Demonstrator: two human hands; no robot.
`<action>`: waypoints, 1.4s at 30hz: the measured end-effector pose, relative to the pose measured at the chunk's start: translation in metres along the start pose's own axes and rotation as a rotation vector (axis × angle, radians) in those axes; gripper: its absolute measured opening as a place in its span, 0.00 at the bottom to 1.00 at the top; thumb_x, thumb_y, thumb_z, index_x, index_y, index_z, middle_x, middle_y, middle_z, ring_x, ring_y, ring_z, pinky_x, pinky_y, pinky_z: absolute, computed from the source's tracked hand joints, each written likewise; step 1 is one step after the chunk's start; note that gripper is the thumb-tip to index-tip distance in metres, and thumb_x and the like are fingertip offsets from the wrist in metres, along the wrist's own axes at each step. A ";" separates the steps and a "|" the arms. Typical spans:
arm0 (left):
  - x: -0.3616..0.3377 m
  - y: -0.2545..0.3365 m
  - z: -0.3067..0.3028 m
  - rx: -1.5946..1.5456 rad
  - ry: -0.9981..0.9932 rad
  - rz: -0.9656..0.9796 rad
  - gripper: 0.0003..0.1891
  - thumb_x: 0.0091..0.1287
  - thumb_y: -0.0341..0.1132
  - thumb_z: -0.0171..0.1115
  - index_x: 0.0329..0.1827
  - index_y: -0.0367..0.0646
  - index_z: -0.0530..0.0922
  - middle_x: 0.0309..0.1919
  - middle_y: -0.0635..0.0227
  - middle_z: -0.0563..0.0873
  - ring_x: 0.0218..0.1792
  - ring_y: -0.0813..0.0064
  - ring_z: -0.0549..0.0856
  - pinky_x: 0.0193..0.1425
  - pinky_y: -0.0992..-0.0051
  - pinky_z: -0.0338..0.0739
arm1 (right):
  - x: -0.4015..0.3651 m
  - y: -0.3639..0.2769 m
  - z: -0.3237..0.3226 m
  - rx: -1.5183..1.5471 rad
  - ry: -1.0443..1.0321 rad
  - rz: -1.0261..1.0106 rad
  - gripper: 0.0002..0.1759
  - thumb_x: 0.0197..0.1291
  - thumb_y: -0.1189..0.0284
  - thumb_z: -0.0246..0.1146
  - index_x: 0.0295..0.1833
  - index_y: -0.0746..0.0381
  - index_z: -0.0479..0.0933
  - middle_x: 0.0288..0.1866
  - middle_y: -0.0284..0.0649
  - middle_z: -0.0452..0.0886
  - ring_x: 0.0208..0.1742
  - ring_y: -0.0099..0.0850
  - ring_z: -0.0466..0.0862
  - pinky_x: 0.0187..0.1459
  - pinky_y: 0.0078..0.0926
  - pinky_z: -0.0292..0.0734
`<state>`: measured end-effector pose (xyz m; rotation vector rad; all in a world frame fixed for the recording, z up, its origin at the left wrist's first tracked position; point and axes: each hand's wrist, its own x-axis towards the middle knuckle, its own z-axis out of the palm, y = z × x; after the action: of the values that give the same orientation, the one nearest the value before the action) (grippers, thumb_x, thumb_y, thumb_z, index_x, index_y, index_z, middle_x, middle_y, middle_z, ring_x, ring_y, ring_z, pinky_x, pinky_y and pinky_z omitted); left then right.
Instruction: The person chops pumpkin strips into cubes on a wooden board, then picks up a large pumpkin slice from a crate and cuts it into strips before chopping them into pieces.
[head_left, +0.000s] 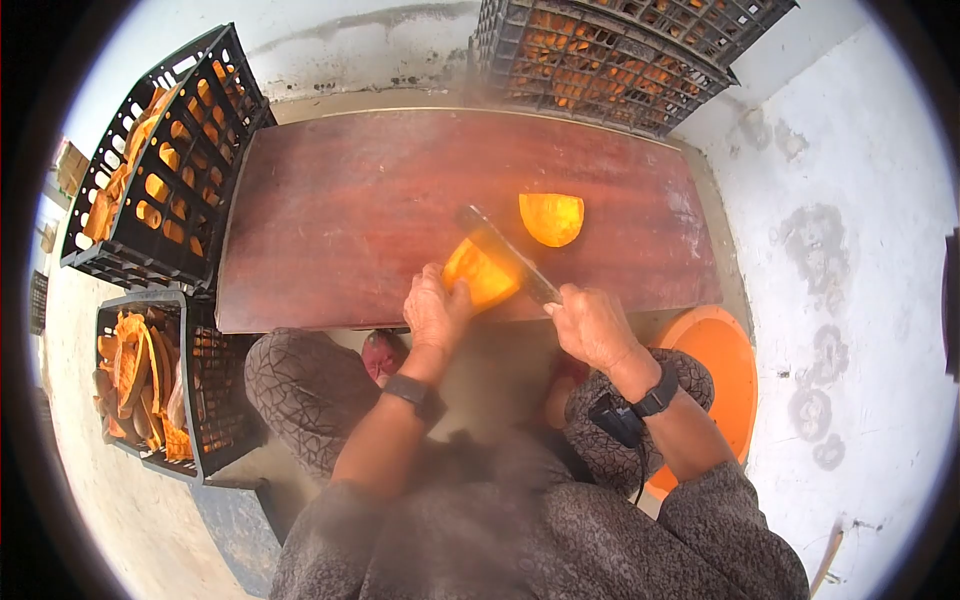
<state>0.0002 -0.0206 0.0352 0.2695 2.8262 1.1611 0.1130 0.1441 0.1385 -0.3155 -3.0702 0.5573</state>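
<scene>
My left hand grips a piece of orange pumpkin at the front edge of the reddish-brown table. In my right hand is the handle of a knife, its blade slanting up and left along the right side of that piece. Beyond the blade, to the right, another pumpkin piece rests on the tabletop, straight edge facing away from me and rounded side toward me.
Black crates of orange pieces stand left of the table, with a lower crate holding cut slices. Stacked crates stand behind the table. An orange basin sits by my right knee, near the white wall.
</scene>
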 end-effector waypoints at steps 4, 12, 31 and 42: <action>0.002 -0.002 0.005 -0.050 -0.010 0.007 0.15 0.61 0.38 0.61 0.45 0.35 0.76 0.35 0.43 0.84 0.40 0.43 0.83 0.46 0.52 0.77 | -0.002 -0.001 -0.001 0.025 0.005 -0.027 0.14 0.60 0.68 0.61 0.31 0.69 0.73 0.25 0.59 0.77 0.31 0.59 0.79 0.35 0.51 0.73; 0.002 0.002 0.008 -0.052 -0.015 0.027 0.15 0.63 0.38 0.57 0.46 0.36 0.71 0.38 0.42 0.82 0.41 0.40 0.82 0.48 0.50 0.75 | -0.003 -0.003 -0.002 0.016 -0.021 0.004 0.14 0.59 0.68 0.62 0.31 0.69 0.73 0.25 0.59 0.77 0.31 0.59 0.79 0.35 0.51 0.74; 0.006 0.001 0.015 -0.109 -0.017 0.078 0.16 0.65 0.36 0.55 0.51 0.34 0.70 0.40 0.40 0.81 0.41 0.39 0.82 0.47 0.49 0.75 | -0.001 -0.009 -0.001 -0.026 -0.071 0.040 0.13 0.61 0.68 0.61 0.34 0.69 0.73 0.26 0.57 0.78 0.33 0.58 0.80 0.37 0.51 0.75; 0.008 0.000 0.017 -0.152 0.024 0.115 0.22 0.64 0.29 0.53 0.62 0.35 0.66 0.39 0.39 0.83 0.41 0.40 0.82 0.48 0.51 0.76 | 0.013 -0.021 0.003 -0.066 -0.179 0.071 0.09 0.60 0.72 0.61 0.33 0.68 0.74 0.27 0.55 0.80 0.34 0.53 0.82 0.39 0.48 0.76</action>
<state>-0.0054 -0.0077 0.0227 0.4140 2.7556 1.4030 0.0961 0.1259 0.1424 -0.3984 -3.2668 0.5137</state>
